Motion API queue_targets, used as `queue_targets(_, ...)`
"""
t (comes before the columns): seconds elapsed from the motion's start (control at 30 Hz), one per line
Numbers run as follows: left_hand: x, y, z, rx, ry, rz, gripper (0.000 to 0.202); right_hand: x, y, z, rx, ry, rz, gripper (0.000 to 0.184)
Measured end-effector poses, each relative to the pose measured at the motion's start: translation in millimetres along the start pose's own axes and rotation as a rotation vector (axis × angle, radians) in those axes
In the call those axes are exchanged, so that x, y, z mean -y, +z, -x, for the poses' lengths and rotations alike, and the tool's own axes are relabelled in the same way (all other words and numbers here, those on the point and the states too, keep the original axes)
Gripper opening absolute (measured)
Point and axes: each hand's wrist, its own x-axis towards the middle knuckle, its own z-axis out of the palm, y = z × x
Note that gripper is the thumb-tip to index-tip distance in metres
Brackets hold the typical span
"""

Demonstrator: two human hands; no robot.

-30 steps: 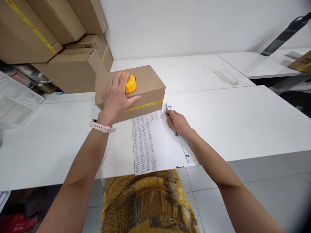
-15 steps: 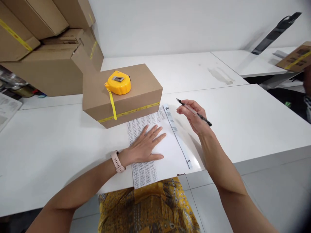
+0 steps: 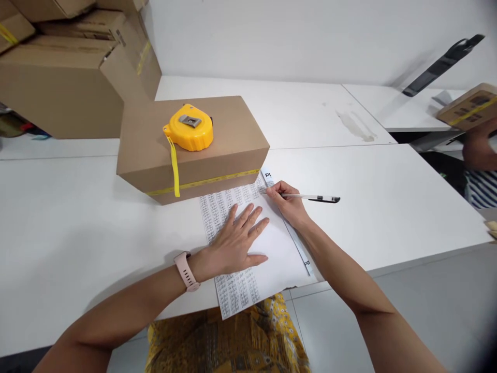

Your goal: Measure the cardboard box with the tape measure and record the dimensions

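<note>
My left hand (image 3: 240, 239) lies flat with spread fingers on a sheet of paper (image 3: 277, 254) covered in columns of handwriting on its left side. A pen (image 3: 320, 198) is pinched in my right hand (image 3: 288, 202), its tip down at the upper part of the sheet and hidden by my fingers. Under the sheet's right edge shows a pale blue printed strip (image 3: 267, 175). Just beyond the paper stands a closed cardboard box (image 3: 233, 124) with yellow tape along its front. On top of it rests a yellow tape measure (image 3: 192, 129) with a wrist strap hanging over the front.
Several cardboard boxes (image 3: 70, 88) are stacked at the back left. A dark bottle (image 3: 438, 67) stands at the back right. At the far right another person's hand (image 3: 479, 150) is at a taped box (image 3: 468, 106). The white table's front edge (image 3: 427, 255) runs near me.
My right hand has come down and left onto the paper, turning the pen so its tip meets the sheet. My left hand stays on the paper. Another person's hand has come into view.
</note>
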Motion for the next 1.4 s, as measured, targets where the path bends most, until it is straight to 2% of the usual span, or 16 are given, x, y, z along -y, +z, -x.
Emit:
queue_targets(0.3,-0.4,-0.3,0.5,0.008,-0.004,-0.002,0.086,-12.4,2.8,-20.4,-0.106,-0.086,0.089,0.040)
queue_targets(0.5,-0.2,0.6,1.4,0.007,-0.006,-0.013,0.086,-13.5,4.1,-19.3,-0.089,-0.129,0.127,0.034)
queue_targets(0.9,-0.8,-2.5,0.5,0.033,-0.012,-0.011,0.087,-14.5,4.7,-18.9,-0.058,-0.130,0.142,0.034)
queue_targets(1.4,-1.2,-2.6,0.9,0.026,-0.011,-0.006,0.086,-13.8,3.6,-18.9,-0.093,-0.115,0.144,0.034)
